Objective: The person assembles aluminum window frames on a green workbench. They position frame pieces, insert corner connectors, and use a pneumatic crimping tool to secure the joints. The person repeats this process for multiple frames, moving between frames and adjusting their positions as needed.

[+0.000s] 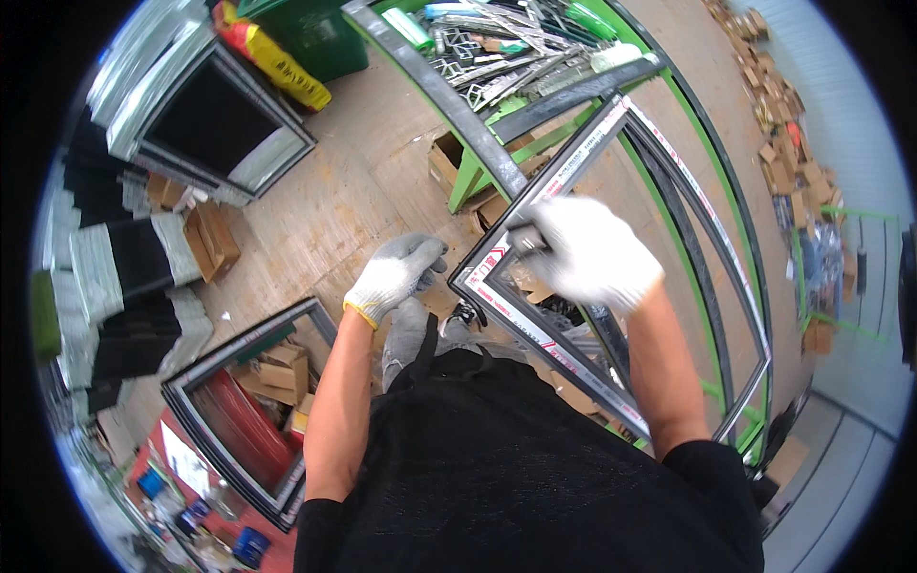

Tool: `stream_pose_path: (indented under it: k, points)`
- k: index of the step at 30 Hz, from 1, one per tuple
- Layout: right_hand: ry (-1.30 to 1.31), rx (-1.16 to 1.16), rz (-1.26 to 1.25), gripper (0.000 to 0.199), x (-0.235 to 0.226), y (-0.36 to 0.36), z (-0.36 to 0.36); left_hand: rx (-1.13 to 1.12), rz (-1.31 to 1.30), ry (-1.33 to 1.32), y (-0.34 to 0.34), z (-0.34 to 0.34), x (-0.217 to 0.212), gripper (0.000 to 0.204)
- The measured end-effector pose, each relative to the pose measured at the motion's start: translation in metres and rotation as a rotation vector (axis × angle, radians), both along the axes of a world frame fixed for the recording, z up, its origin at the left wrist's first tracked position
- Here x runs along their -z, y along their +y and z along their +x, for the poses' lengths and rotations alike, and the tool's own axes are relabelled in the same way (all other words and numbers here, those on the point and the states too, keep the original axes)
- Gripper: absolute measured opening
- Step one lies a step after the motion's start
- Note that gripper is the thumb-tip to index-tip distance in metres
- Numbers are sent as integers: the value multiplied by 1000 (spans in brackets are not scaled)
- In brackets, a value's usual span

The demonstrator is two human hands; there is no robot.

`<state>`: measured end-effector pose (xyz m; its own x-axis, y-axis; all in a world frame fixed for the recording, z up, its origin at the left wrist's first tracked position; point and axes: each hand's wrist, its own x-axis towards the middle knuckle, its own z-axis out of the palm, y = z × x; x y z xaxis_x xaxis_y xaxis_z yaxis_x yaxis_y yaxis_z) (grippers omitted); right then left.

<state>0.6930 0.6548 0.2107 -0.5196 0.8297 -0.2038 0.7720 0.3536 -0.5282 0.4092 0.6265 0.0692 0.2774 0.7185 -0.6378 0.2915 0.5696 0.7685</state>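
A rectangular window frame (pixel 573 177), dark-edged and covered with white and red printed film, lies tilted across a green work stand (pixel 712 382) with black rails. Over its near left corner is my right hand (pixel 597 253) in a white knit glove. Those fingers are closed on a small dark object with a shiny metal part (pixel 527 239); motion blur hides its kind. My left hand (pixel 396 272), gloved in white with grey fingers, hovers left of that corner, apart from the frame. Its fingers are curled together, and whatever they may hold is hidden.
Metal hardware pieces (pixel 497 62) pile up at the stand's far end. Another frame (pixel 239 411) leans at lower left near cardboard boxes (pixel 277 372). Wrapped panels (pixel 210 124) stand at far left beside a yellow and red bag (pixel 277 62). Cartons (pixel 793 143) line the right wall.
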Motion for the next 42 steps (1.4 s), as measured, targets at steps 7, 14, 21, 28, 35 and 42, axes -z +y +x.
stream_pose_path:
  k: [7,14,21,28,35,42]
  points:
    - [183,468,-254,31,-4,-123,8,443,-155,-295,50,3,-11,45]
    - [166,871,-320,25,38,-192,-64,872,-249,-258,88,25,-8,48]
    - [435,1215,-492,32,98,-199,-160,1104,-5,-168,91,46,-3,33]
    - [1394,2008,69,20,139,-170,-236,1161,-66,-193,81,41,10,28]
    - [1384,2191,311,28,174,-164,-261,1050,-118,-208,37,4,25,21]
    - [894,2256,485,45,167,-219,-201,1106,-120,-51,98,-48,21,13]
